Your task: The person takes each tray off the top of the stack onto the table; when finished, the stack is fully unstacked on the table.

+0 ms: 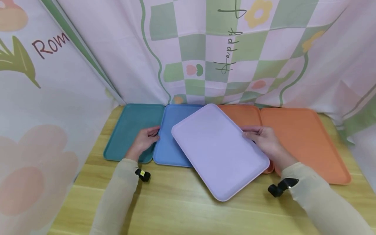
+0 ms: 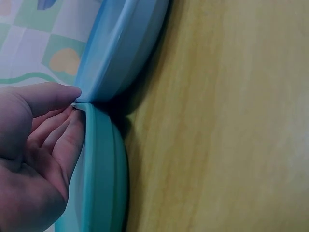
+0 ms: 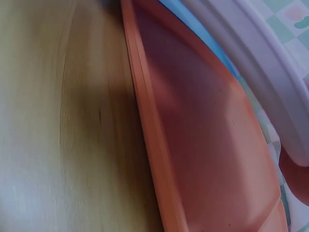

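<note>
A lilac tray [image 1: 220,150] is held at a slant above the blue tray [image 1: 171,143] and the inner orange tray [image 1: 241,114], partly covering both. My right hand [image 1: 265,138] grips its right edge, thumb toward me. In the right wrist view the lilac rim [image 3: 260,63] passes over the orange tray [image 3: 207,135]. My left hand [image 1: 144,140] reaches across the teal tray [image 1: 135,127] to the blue tray's left edge. Seen from the left wrist, thumb and fingertips of the left hand [image 2: 38,145] pinch at the seam where the blue and teal rims meet.
Another, larger-looking orange tray [image 1: 299,137] lies at the right end of the row. All the trays rest along the back of a wooden table [image 1: 164,199]. A patterned curtain [image 1: 194,45] hangs right behind them, and printed cloth [image 1: 73,107] borders the left side.
</note>
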A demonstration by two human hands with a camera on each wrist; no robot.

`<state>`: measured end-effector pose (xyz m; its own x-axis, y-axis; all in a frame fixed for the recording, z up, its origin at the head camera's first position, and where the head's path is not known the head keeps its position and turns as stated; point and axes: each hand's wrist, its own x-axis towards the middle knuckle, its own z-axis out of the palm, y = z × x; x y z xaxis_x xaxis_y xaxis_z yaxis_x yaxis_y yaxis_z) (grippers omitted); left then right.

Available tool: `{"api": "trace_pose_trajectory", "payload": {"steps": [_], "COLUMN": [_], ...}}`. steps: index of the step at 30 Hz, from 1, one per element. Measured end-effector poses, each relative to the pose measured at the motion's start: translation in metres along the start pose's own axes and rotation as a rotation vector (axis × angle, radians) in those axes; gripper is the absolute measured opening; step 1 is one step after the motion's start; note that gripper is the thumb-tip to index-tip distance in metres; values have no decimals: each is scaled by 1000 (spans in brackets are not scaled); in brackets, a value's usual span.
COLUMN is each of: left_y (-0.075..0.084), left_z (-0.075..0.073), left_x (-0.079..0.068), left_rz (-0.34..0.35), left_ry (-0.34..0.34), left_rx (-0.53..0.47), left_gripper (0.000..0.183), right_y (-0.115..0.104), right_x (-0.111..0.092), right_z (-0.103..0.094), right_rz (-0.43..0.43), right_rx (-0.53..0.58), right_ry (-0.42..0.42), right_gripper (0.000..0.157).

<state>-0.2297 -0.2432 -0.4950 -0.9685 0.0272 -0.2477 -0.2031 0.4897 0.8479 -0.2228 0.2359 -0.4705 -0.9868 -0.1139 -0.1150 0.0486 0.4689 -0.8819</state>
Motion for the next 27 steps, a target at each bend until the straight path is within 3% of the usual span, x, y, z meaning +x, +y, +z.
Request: {"api": "trace_pose_trajectory", "payload": {"steps": [12, 27], "left_y": [-1, -2], "left_z": [0, 0], "left_x": [1, 2], "left_rz": [19, 18], "left_ry": [-2, -3], "left_rx": [15, 35], "left_gripper": [53, 54], "right_y": [-5, -8], "right_x": [-6, -13], "right_z": [-3, 6], "right_rz": [-51, -229], "right_rx": [-30, -17], "right_ry": [-154, -324], "right_gripper": [37, 27]}}
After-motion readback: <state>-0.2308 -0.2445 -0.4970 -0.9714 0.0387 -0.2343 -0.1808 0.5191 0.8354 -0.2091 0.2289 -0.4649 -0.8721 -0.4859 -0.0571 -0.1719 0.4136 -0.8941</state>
